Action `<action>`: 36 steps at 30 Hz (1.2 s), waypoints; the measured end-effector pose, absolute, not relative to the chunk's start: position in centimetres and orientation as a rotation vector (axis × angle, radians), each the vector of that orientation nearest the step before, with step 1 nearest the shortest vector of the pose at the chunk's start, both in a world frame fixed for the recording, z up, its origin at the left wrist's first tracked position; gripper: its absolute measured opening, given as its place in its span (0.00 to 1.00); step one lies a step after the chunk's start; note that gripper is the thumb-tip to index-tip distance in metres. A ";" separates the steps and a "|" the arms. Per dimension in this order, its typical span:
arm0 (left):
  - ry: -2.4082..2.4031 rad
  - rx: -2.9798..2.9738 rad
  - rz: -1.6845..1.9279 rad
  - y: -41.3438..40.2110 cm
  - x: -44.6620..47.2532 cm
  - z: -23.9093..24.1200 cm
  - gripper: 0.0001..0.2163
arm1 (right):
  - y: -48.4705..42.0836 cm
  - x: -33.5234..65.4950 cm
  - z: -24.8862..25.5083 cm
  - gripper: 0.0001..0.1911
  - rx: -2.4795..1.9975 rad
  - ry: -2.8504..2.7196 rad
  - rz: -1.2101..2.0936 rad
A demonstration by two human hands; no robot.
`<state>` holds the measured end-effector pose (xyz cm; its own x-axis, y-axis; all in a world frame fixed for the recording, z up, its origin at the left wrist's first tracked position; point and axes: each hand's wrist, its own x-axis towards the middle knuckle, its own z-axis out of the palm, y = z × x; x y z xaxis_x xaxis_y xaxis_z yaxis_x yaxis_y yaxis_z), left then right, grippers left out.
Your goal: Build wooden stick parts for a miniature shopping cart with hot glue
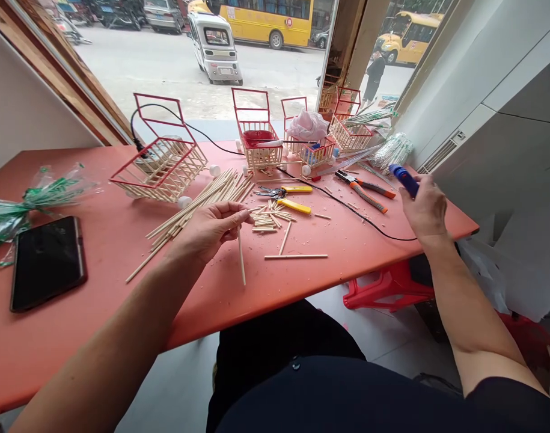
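Observation:
My left hand (211, 228) is closed in a pinch on a thin wooden stick (241, 258), which points down over the table's near part. In my right hand (425, 207), raised above the table's right side, is a blue glue gun (404, 179); its grip is hidden by my fingers. Two more sticks lie near the left hand, one of them a level stick (296, 257). Behind the fingers is a pile of short cut sticks (270, 219), and a bundle of long sticks (198, 204) lies to the left.
Small stick-built carts with red rims, including a left cart (160, 165), stand along the back. Yellow-handled wire strippers (290, 195), orange-handled pliers (367, 189) and a black cord (356, 213) lie mid-table. A black tablet (48, 263) is at left, a red stool (387, 288) below.

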<state>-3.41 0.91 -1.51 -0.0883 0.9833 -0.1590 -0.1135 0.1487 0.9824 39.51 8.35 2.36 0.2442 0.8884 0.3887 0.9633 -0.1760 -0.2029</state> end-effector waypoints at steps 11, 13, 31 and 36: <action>1.140 0.778 1.265 1.3 -3.0 -1.7 0.27 | 5.3 34.4 4.3 0.17 -1.237 -1.652 0.598; 1.123 0.762 1.268 1.3 -3.0 -1.5 0.28 | 5.1 31.9 4.2 0.21 -1.125 -1.720 0.874; 1.096 0.738 1.476 2.1 -4.2 -1.9 0.28 | 7.0 23.6 1.1 0.31 -0.795 -1.834 1.390; 1.103 0.750 1.461 2.0 -3.9 -1.6 0.27 | 6.5 23.7 1.1 0.32 -0.844 -1.878 1.359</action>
<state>-3.94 2.01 -1.64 -0.1961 0.9731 -0.1211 -0.3831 0.0377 0.9230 23.74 6.53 1.08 -0.5728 0.8077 0.1397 0.1200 0.2512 -0.9605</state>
